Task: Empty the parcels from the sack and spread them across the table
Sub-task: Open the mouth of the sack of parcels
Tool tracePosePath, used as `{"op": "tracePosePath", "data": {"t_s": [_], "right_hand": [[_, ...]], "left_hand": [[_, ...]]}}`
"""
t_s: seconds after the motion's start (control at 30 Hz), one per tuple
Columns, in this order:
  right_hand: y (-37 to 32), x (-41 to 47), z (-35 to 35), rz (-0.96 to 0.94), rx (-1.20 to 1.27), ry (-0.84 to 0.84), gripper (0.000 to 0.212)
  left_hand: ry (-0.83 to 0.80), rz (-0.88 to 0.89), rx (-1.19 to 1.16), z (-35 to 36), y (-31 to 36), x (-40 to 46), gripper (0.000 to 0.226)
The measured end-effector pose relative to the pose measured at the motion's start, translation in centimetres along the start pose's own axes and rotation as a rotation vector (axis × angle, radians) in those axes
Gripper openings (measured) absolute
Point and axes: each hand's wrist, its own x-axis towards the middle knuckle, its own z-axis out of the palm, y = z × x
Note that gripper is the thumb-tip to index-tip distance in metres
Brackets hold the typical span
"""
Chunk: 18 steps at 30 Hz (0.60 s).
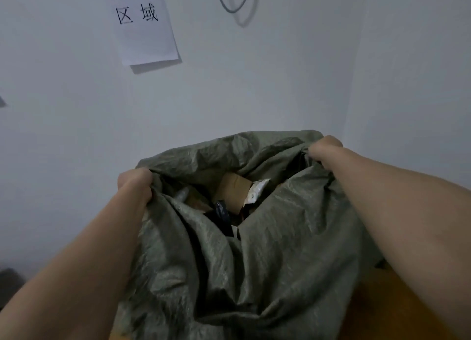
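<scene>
A large grey-green woven sack stands in front of me, its mouth held open. My left hand grips the left side of the rim. My right hand grips the far right side of the rim. Inside the opening I see a brown cardboard parcel, a white crumpled mailer and a black plastic bag parcel. Most of the contents are hidden by the sack's folds.
A brown wooden table surface shows at the lower right under the sack. A white wall stands close behind, with a paper notice and a hanging grey cable loop. A dark object sits at the lower left.
</scene>
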Motion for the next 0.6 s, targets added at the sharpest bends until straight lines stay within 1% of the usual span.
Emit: {"op": "tracePosePath", "data": {"t_s": [0.03,0.1,0.13,0.23,0.3,0.37,0.4,0.43,0.5,0.53,0.57,0.6], "right_hand": [[-0.1,0.8,0.4,0.006,0.027,-0.007,0.021],[-0.1,2.0,1.4,0.022,0.050,-0.064,0.014],[-0.2,2.5,2.0,0.037,0.085,-0.104,0.013],[0.0,3.5,4.4,0.091,0.139,-0.247,0.026],[0.0,3.8,5.3,0.130,0.130,-0.335,0.026],[0.0,4.4,6.1,0.147,0.097,-0.374,0.027],[0.1,4.9,6.4,0.147,0.073,-0.386,0.034],[0.2,5.4,6.6,0.143,0.052,-0.404,0.048],[0.7,6.1,7.0,0.114,0.018,-0.431,0.086],[0.9,6.3,7.1,0.093,0.024,-0.428,0.104],[1.0,6.6,7.3,0.086,0.038,-0.412,0.117],[1.2,6.9,7.3,0.077,0.046,-0.388,0.123]], "left_hand": [[-0.014,-0.019,0.000,0.9,0.2,0.7,0.035],[-0.048,0.012,0.016,2.6,0.7,1.5,0.034],[-0.106,0.003,0.026,3.5,0.8,2.0,0.035],[-0.337,-0.096,0.166,6.2,-0.6,4.6,0.039],[-0.455,-0.149,0.286,7.2,-1.6,4.6,0.031],[-0.488,-0.145,0.382,7.8,-2.2,3.8,0.016],[-0.495,-0.142,0.413,8.1,-2.6,3.4,0.008],[-0.515,-0.157,0.424,8.4,-3.0,3.1,0.003],[-0.543,-0.226,0.399,8.9,-3.7,2.9,0.004],[-0.538,-0.227,0.374,9.4,-4.1,3.6,0.009],[-0.551,-0.231,0.321,10.3,-4.9,5.7,0.023],[-0.518,-0.207,0.302,12.3,-7.7,11.2,0.047]]}}
